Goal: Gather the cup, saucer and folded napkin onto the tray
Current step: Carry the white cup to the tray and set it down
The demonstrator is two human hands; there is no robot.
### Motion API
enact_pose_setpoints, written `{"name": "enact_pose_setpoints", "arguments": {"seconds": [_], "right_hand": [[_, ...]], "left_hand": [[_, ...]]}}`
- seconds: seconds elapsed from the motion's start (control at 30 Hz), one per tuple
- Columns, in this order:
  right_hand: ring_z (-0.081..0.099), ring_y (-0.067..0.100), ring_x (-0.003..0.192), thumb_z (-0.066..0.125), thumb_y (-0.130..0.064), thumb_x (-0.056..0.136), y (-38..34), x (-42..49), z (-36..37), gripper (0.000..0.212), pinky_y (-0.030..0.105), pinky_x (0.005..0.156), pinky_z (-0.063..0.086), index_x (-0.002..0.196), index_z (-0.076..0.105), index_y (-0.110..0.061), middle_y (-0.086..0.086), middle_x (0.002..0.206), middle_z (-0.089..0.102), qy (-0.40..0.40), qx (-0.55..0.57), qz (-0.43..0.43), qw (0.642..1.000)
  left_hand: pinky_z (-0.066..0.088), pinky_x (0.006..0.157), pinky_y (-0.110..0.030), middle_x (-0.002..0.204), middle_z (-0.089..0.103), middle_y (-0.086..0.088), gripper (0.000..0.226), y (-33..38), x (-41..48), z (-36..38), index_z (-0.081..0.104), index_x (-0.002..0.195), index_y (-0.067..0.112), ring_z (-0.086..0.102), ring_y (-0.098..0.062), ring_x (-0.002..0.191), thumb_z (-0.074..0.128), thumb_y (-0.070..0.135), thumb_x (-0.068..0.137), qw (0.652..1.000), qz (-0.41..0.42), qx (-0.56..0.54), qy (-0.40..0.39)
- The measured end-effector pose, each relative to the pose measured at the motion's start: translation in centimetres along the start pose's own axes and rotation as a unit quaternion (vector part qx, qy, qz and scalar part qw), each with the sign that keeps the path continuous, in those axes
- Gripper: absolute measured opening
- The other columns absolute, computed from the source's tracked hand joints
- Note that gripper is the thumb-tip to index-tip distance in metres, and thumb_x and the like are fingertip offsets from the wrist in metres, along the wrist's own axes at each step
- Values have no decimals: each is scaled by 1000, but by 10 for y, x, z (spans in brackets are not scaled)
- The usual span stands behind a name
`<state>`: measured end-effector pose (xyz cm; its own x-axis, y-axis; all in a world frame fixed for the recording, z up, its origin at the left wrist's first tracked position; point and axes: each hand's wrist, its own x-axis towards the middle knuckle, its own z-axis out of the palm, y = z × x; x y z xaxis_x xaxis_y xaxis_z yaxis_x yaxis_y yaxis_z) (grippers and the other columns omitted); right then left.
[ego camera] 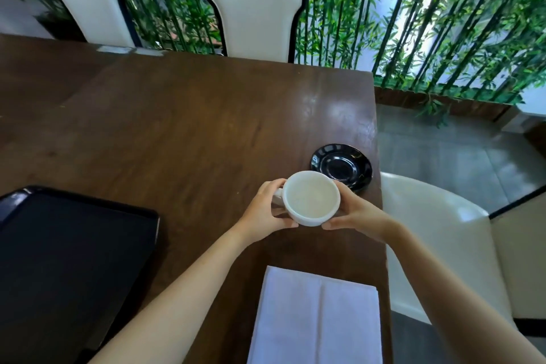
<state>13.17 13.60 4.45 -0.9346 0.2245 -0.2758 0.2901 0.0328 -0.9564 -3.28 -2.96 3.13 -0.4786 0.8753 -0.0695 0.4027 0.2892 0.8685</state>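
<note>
A white cup [310, 197] with nothing in it is held between both hands above the wooden table, just in front of a black saucer [342, 167]. My left hand [266, 210] wraps the cup's left side at the handle. My right hand [359, 213] cups its right side. The saucer lies bare near the table's right edge. A folded white napkin [317, 319] lies flat at the near edge, below my hands. The black tray [141, 213] sits at the left with nothing on it.
The dark wooden table [177, 121] ends close to the right of the saucer. Two white chairs [254, 12] stand at the far side, another white chair [437, 233] at the right. Bamboo plants [428, 23] lie beyond.
</note>
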Motion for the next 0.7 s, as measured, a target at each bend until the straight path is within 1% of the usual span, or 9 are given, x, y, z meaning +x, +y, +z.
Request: {"name": "enact_pose_setpoints", "arguments": {"seconds": [0.1,0.17,0.27,0.33,0.43,0.57,0.63,0.7], "right_hand": [[49,5,124,83,-12,65,-19,12,19,88,23,95,48,133,36,-44,-10,135,48,-14,4,-21,1000],[50,5,123,83,-13,65,-31,21,34,87,21,92,49,132,38,-45,-12,132,51,-25,0,-27,999],[49,7,124,84,-15,64,-49,37,61,88,23,95,48,131,38,-46,-11,133,50,-44,-6,-35,998],[48,7,126,84,-17,64,-61,48,82,89,24,97,47,133,36,-46,-11,136,48,-57,-15,-42,997],[47,9,126,86,-22,63,-81,64,119,90,25,96,48,134,36,-46,-11,136,48,-73,-29,-56,995],[43,10,129,87,-32,59,-103,93,177,92,29,101,45,134,34,-44,-8,141,41,-96,-52,-82,991],[41,10,130,85,-26,61,-112,109,208,91,30,104,42,134,32,-42,-4,143,37,-114,-63,-91,987],[41,9,130,81,-17,65,-118,126,240,89,29,104,42,134,30,-40,-2,144,36,-139,-67,-95,983]], "left_hand": [[43,73,2,131,39,9,74,0,-15,-27,39,128,32,48,-5,109,81,18,69,1000,1,-9,30],[41,73,4,129,39,10,73,-2,-27,-45,39,127,32,49,-2,106,80,16,69,999,4,-16,48],[38,73,7,126,37,13,73,-8,-46,-75,38,128,32,48,3,104,80,16,70,997,7,-20,74],[39,74,6,126,35,13,74,-13,-61,-97,37,130,29,48,1,105,80,16,71,996,7,-23,87],[46,77,-1,126,35,11,76,-23,-86,-134,38,130,27,49,-3,108,81,12,69,994,3,-50,99],[44,72,1,128,33,8,77,-44,-123,-186,39,131,23,47,3,105,81,8,68,989,-15,-70,129],[44,71,2,128,32,7,77,-59,-142,-212,39,131,21,46,5,104,80,5,68,986,-24,-83,140],[44,72,1,127,33,7,75,-75,-162,-236,40,129,21,47,2,104,80,4,68,984,-35,-85,155]]}}
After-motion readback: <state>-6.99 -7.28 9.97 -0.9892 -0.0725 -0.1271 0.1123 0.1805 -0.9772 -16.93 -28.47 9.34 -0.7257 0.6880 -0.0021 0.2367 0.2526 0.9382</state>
